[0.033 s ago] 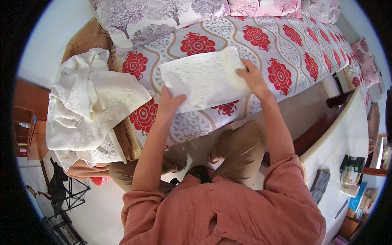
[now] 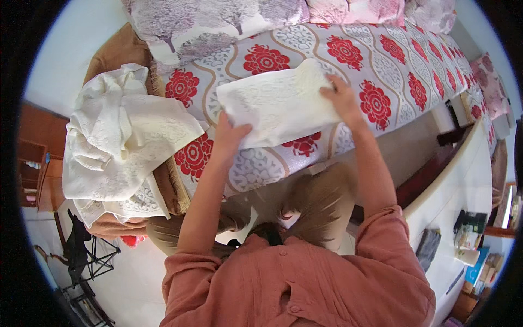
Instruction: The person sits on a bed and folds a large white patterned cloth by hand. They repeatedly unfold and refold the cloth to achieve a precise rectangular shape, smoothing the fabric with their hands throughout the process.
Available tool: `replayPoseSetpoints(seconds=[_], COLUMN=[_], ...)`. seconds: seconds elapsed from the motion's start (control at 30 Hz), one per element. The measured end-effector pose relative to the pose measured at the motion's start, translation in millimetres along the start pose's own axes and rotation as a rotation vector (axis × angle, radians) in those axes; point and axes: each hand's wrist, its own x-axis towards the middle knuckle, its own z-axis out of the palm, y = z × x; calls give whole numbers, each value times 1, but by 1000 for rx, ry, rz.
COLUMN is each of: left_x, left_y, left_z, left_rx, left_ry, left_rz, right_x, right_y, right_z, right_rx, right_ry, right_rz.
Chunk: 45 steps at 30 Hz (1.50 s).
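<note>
A folded white cloth with a raised pattern is spread over the sofa seat in front of me. My left hand grips its near left corner, thumb on top and the other fingers partly hidden at the edge. At the opposite end my right hand is closed on the right edge. The cloth's far right corner is bunched up a little. To the left, a loose heap of white patterned fabric drapes over the sofa's brown arm.
The seat wears a grey-white cover with red flowers. Tree-print cushions line the back. On the right stands a pale table bearing a dark folded cloth and small items. A black folding frame stands at lower left.
The cloth and both hands have shifted slightly right. Its far right corner, flatter before, is now more bunched near my right hand.
</note>
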Motion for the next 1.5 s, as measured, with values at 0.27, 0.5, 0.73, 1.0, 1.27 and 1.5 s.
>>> replayPoseSetpoints(seconds=[0.27,0.5,0.73,1.0,1.27,1.5], left_x=[70,15,-116,-141,-71,-159], left_y=[46,-6,23,60,72,167], left_z=[116,77,-110,-255,-324,-143], left_rx=[69,275,1079,1257,729,148], left_ry=[-58,-216,490,938,1062,413], left_rz=[264,117,432,410,215,712], right_x=[101,79,34,-64,-146,-183], right_y=[-37,131,111,-5,-167,-279], right_z=[-148,-100,-59,66,137,132], right_rx=[-354,-1371,-969,-481,-148,303], right_ry=[227,172,181,169,-245,-224], right_rz=[-228,-530,-124,-463,-580,-508])
